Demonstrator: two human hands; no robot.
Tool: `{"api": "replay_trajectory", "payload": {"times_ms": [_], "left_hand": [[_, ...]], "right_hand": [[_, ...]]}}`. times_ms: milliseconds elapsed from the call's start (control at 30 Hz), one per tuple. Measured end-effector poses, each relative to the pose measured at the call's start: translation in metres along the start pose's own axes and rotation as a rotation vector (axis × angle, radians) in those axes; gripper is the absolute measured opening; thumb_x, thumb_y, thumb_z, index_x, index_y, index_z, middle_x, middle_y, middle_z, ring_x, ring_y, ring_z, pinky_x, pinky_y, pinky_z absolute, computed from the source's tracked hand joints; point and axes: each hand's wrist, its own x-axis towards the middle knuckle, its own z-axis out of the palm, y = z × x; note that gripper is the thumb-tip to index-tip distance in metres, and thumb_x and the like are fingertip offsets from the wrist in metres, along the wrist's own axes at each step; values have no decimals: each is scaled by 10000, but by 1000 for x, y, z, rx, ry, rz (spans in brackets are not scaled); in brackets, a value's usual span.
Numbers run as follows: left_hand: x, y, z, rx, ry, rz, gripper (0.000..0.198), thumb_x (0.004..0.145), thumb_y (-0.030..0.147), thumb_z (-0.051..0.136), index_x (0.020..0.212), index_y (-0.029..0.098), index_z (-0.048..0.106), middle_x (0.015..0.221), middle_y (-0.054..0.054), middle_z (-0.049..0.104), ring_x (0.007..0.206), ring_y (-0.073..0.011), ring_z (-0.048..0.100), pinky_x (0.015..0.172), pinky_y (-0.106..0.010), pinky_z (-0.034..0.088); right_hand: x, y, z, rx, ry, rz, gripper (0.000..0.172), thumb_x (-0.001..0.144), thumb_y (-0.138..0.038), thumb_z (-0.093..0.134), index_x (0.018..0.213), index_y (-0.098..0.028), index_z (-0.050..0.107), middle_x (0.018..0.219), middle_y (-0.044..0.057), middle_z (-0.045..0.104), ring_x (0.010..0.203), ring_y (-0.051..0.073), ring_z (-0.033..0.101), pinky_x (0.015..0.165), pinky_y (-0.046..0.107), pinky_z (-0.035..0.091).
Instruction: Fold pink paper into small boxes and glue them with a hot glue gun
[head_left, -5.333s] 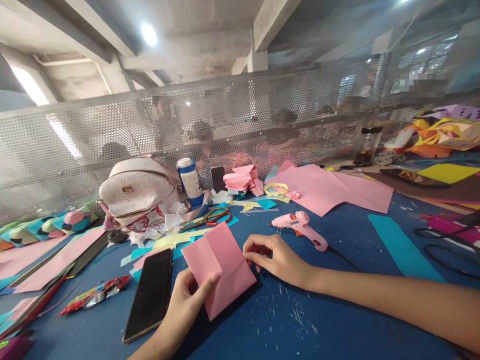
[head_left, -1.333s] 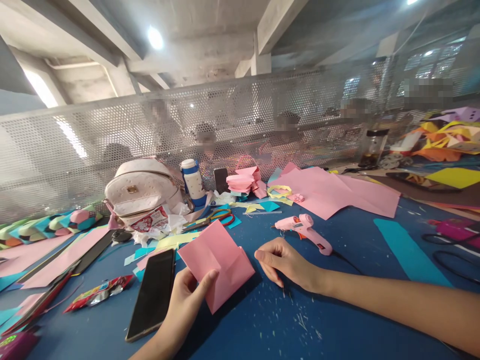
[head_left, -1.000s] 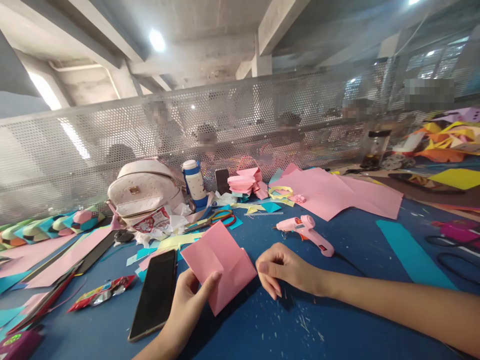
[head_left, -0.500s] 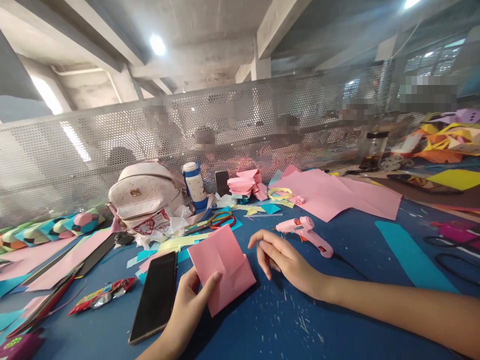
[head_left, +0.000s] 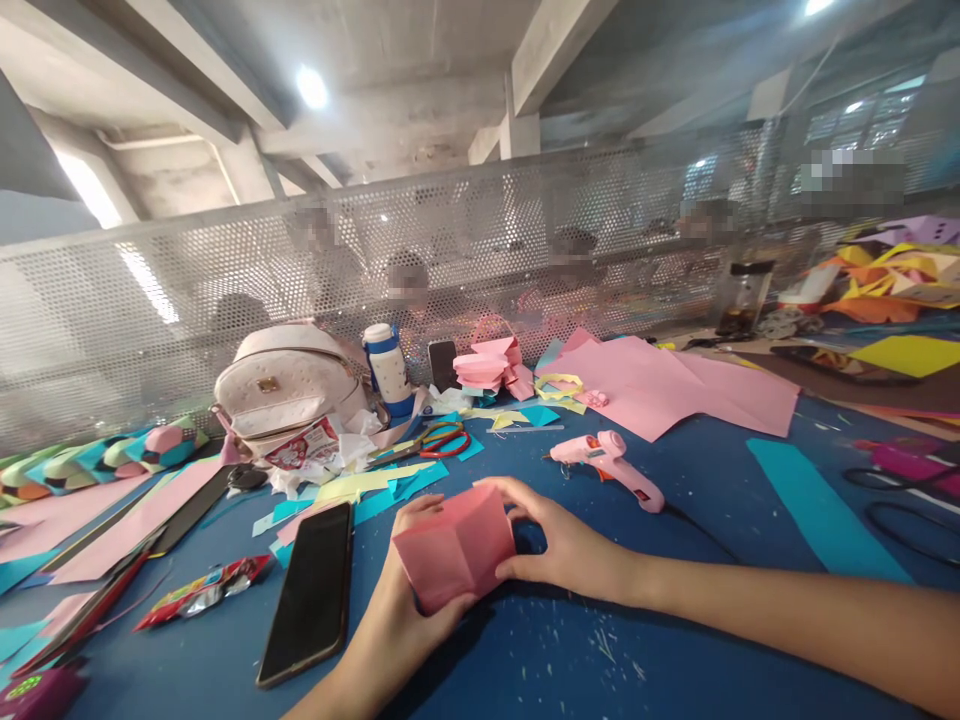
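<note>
A folded pink paper piece [head_left: 457, 548] is held between both hands above the blue table, its creased face turned toward me. My left hand [head_left: 420, 590] grips its left side, with the thumb along the bottom edge and fingers behind. At the right side, my right hand [head_left: 544, 535] has its thumb and fingers closed on the paper's edge. A black phone [head_left: 309, 590] lies just left of my left hand. The pink glue gun [head_left: 611, 465] rests on the table beyond my right hand, with its cord running right.
Behind are scissors [head_left: 431, 442], a pale backpack [head_left: 292, 385], a bottle [head_left: 388, 370] and large pink sheets [head_left: 645, 385]. A snack packet [head_left: 202, 592] lies left, a blue strip [head_left: 821, 510] right. A perforated metal screen [head_left: 465, 240] stands at the back.
My right hand has moved left and taken hold of the pink paper. The paper has turned and now shows a bent, upright crease. My left hand has shifted its grip around it.
</note>
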Motion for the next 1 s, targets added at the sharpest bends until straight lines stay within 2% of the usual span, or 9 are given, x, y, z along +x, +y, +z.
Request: {"api": "replay_trajectory", "payload": {"times_ms": [100, 200, 300, 433, 533, 633, 700, 833, 1000], "left_hand": [[3, 0, 2, -71, -73, 41, 863, 673, 307, 838, 1410, 259, 390, 1488, -162, 386, 1345, -379, 446, 1060, -536, 437], [2, 0, 4, -106, -109, 24, 1076, 658, 325, 856, 1500, 316, 185, 1545, -170, 283, 1366, -402, 412, 1074, -588, 400], [0, 2, 6, -110, -136, 33, 1132, 676, 376, 846, 1512, 339, 85, 1558, -165, 248, 1418, -401, 326, 1115, -607, 331], [-2, 11, 7, -142, -139, 80, 1142, 737, 405, 802, 1524, 341, -24, 1575, -156, 225, 1472, -371, 216, 1164, -577, 264], [-4, 18, 2, -179, -232, 79, 1152, 768, 395, 781, 1531, 351, -81, 1616, -139, 145, 1498, -353, 133, 1195, -575, 179], [-7, 22, -6, -228, -434, 38, 1172, 807, 350, 748, 1517, 365, -185, 1646, -114, 29, 1504, -333, 98, 1200, -562, 136], [-8, 22, -10, -245, -550, -4, 1162, 830, 318, 717, 1509, 349, -226, 1648, -112, 16, 1506, -317, 84, 1196, -550, 137], [-9, 22, -13, -154, -680, -119, 1177, 786, 276, 749, 1541, 290, -154, 1623, -149, 174, 1504, -305, 113, 1196, -534, 126], [-9, 28, -16, -113, -707, -166, 1164, 761, 255, 762, 1560, 248, -86, 1585, -163, 282, 1495, -294, 181, 1203, -491, 150]], "right_hand": [[-5, -1, 6, 103, -89, 75, 992, 821, -379, 744, 1549, -254, 80, 1563, 134, 304, 1416, 234, 336, 1167, 426, 268], [-8, -3, 10, 140, -133, 95, 1151, 797, -380, 764, 1554, -229, -90, 1619, 166, 131, 1463, 248, 245, 1187, 438, 224], [-8, -3, 12, 165, -121, 72, 1206, 784, -377, 773, 1543, -233, -154, 1633, 162, 4, 1493, 264, 137, 1195, 454, 186], [-7, -3, 14, 190, -136, 47, 1194, 776, -429, 777, 1553, -243, -110, 1637, 137, -49, 1503, 288, 5, 1205, 474, 109], [-4, -1, 13, 246, -111, 27, 1219, 772, -428, 788, 1540, -278, -146, 1639, 120, -57, 1505, 270, 9, 1201, 472, 130], [-2, -2, 9, 399, -104, 25, 1236, 753, -480, 795, 1532, -325, -151, 1642, 112, -39, 1496, 280, 115, 1171, 459, 242], [0, -4, 7, 523, -120, 49, 1168, 776, -576, 735, 1544, -325, -109, 1641, 116, 35, 1480, 289, 188, 1163, 457, 259], [-1, -12, 6, 651, -142, 101, 954, 877, -688, 514, 1560, -305, -30, 1633, 105, 127, 1472, 273, 225, 1180, 452, 204], [-2, -19, 10, 715, -165, 117, 941, 875, -723, 465, 1556, -323, -47, 1641, 76, 74, 1475, 272, 216, 1176, 442, 210]]}}
